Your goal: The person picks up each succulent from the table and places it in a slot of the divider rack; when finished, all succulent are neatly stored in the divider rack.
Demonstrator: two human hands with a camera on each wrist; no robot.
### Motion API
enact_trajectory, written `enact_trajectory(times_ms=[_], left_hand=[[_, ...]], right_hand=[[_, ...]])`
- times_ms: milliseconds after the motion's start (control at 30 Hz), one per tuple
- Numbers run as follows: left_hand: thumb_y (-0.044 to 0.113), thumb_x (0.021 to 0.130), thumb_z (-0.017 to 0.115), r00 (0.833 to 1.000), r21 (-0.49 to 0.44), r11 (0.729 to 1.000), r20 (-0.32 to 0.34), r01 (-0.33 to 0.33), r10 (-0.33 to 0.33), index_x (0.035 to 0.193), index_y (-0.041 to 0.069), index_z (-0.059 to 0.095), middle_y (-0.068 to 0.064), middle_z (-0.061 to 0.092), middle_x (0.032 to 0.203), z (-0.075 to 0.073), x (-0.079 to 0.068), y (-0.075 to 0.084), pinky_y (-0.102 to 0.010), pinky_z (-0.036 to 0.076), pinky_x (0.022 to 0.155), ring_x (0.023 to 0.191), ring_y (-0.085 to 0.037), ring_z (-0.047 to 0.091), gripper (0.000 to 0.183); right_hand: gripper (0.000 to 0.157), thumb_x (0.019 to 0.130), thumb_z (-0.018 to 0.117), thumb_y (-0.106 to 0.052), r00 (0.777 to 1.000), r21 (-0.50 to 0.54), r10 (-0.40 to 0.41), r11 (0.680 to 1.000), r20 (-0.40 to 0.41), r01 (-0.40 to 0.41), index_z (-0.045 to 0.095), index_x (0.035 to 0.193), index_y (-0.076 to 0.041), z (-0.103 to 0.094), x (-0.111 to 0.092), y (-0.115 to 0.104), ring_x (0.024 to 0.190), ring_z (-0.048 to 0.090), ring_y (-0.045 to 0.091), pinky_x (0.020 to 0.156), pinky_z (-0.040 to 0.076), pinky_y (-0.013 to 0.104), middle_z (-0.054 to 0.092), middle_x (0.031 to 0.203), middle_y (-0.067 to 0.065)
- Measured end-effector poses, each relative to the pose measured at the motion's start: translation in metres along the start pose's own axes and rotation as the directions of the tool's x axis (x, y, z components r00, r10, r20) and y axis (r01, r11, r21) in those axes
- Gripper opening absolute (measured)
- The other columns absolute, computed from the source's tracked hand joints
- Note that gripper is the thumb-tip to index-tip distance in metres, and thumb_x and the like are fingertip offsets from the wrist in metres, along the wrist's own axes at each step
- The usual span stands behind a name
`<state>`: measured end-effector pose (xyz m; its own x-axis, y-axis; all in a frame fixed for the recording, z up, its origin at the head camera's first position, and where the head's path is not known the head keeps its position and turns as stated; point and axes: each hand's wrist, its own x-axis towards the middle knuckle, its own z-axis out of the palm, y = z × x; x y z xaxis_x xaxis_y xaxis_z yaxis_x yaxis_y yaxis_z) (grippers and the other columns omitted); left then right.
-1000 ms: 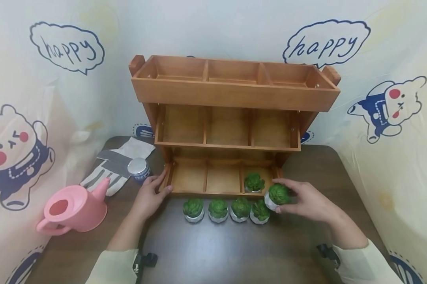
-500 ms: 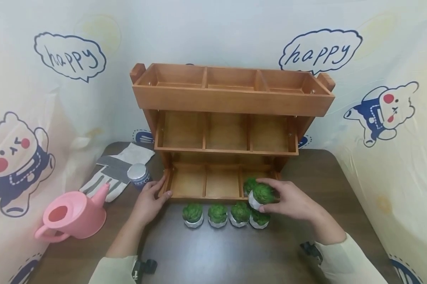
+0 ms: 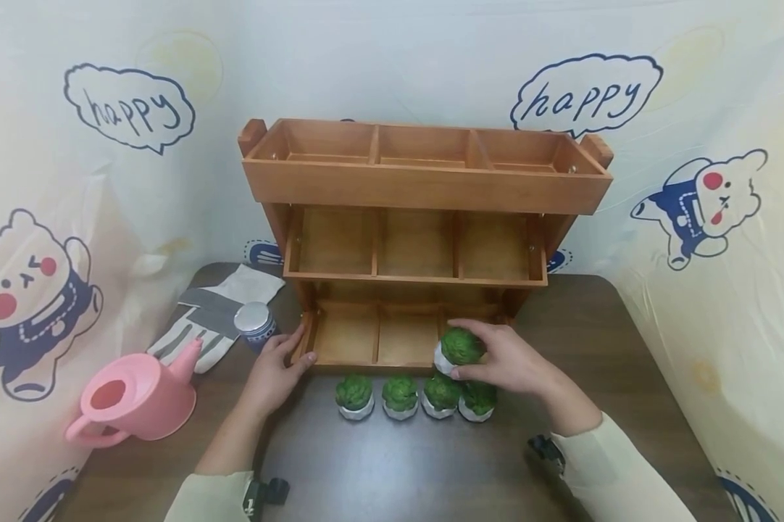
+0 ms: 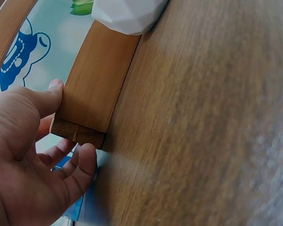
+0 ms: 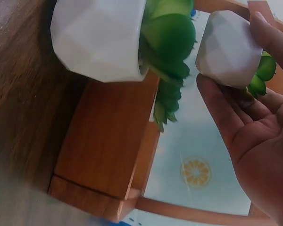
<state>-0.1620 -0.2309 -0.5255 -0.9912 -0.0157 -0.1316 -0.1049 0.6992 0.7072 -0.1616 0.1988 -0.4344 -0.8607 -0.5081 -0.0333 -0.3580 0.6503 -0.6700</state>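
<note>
A three-tier wooden plant stand (image 3: 424, 190) rises at the back of the table. My right hand (image 3: 512, 362) pinches a potted succulent (image 3: 461, 346), green in a white faceted pot (image 5: 228, 49), in front of the bottom tier's middle and right compartments. In the right wrist view the pot sits between thumb and fingers, raised above the tier's front board (image 5: 106, 136). My left hand (image 3: 274, 373) grips the left end of the bottom tier, thumb on its front board (image 4: 99, 75) and fingers around the end. The plant inside the right compartment is hidden behind my right hand.
Several potted succulents (image 3: 401, 396) stand in a row along the front of the stand. To the left are a pink watering can (image 3: 140, 395), a blue-and-white can (image 3: 255, 322) with a silver lid, and grey-white gloves (image 3: 212, 308). Printed cloth hangs behind the table.
My right hand has carried the succulent leftward from the right end of the bottom tier toward its middle compartment. My left hand keeps its grip on the tier's left end.
</note>
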Motion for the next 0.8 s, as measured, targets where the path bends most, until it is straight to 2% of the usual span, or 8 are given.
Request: enact_trajectory(times_ms=[100, 200, 367, 500, 667, 800], left_hand=[[0.042, 0.101, 0.067, 1.000, -0.002, 1.000, -0.002, 0.006, -0.006, 0.162, 0.019, 0.037, -0.021, 0.043, 0.148, 0.001, 0.000, -0.001, -0.063, 0.045, 0.105, 0.128, -0.043, 0.050, 0.071], [0.043, 0.101, 0.067, 1.000, 0.000, 1.000, 0.002, 0.011, -0.011, 0.162, 0.020, 0.037, -0.021, 0.042, 0.148, 0.001, 0.000, -0.001, -0.063, 0.046, 0.104, 0.127, -0.042, 0.050, 0.072], [0.042, 0.101, 0.067, 1.000, 0.004, 1.000, 0.001, 0.003, -0.003, 0.162, 0.021, 0.037, -0.020, 0.043, 0.148, 0.002, 0.001, -0.001, -0.063, 0.046, 0.104, 0.127, -0.042, 0.050, 0.072], [0.042, 0.101, 0.068, 1.000, 0.002, 1.000, 0.000, -0.003, 0.003, 0.162, 0.021, 0.038, -0.020, 0.043, 0.147, 0.002, 0.001, -0.001, -0.063, 0.046, 0.104, 0.127, -0.042, 0.050, 0.071], [0.043, 0.101, 0.067, 1.000, 0.007, 1.000, 0.003, 0.000, 0.000, 0.162, 0.021, 0.037, -0.020, 0.043, 0.147, 0.002, 0.002, 0.000, -0.062, 0.046, 0.103, 0.127, -0.042, 0.050, 0.072], [0.042, 0.101, 0.068, 1.000, 0.003, 1.000, 0.004, 0.009, -0.009, 0.162, 0.021, 0.037, -0.020, 0.043, 0.147, 0.001, 0.001, 0.000, -0.063, 0.045, 0.104, 0.127, -0.042, 0.049, 0.072]], right_hand=[[0.079, 0.083, 0.088, -0.042, 1.000, -0.036, -0.016, 0.999, -0.023, 0.015, 0.053, 0.151, -0.025, 0.004, 0.006, -0.003, 0.082, 0.065, 0.008, 0.077, 0.059, 0.031, 0.069, 0.118, -0.005], [0.078, 0.082, 0.088, -0.042, 0.999, -0.067, -0.019, 0.998, -0.035, 0.017, 0.054, 0.150, -0.025, 0.008, 0.011, -0.005, 0.101, 0.066, 0.010, 0.090, 0.058, 0.038, 0.067, 0.131, -0.002], [0.078, 0.084, 0.087, -0.044, 0.999, -0.094, -0.016, 0.996, -0.032, 0.013, 0.053, 0.151, -0.024, 0.014, 0.019, -0.009, 0.113, 0.064, 0.015, 0.100, 0.055, 0.046, 0.064, 0.140, 0.002], [0.078, 0.084, 0.086, -0.043, 0.999, -0.086, -0.010, 0.996, -0.042, 0.006, 0.052, 0.152, -0.023, 0.018, 0.026, -0.012, 0.105, 0.066, 0.013, 0.093, 0.057, 0.043, 0.068, 0.131, 0.002], [0.079, 0.085, 0.086, -0.041, 0.999, -0.062, 0.002, 0.998, -0.033, -0.004, 0.051, 0.152, -0.021, 0.023, 0.034, -0.017, 0.081, 0.063, 0.008, 0.079, 0.057, 0.036, 0.072, 0.108, -0.003], [0.080, 0.085, 0.086, -0.041, 1.000, -0.059, 0.004, 0.998, -0.017, -0.005, 0.050, 0.153, -0.021, 0.028, 0.041, -0.022, 0.082, 0.063, 0.008, 0.083, 0.057, 0.037, 0.071, 0.109, -0.003]])
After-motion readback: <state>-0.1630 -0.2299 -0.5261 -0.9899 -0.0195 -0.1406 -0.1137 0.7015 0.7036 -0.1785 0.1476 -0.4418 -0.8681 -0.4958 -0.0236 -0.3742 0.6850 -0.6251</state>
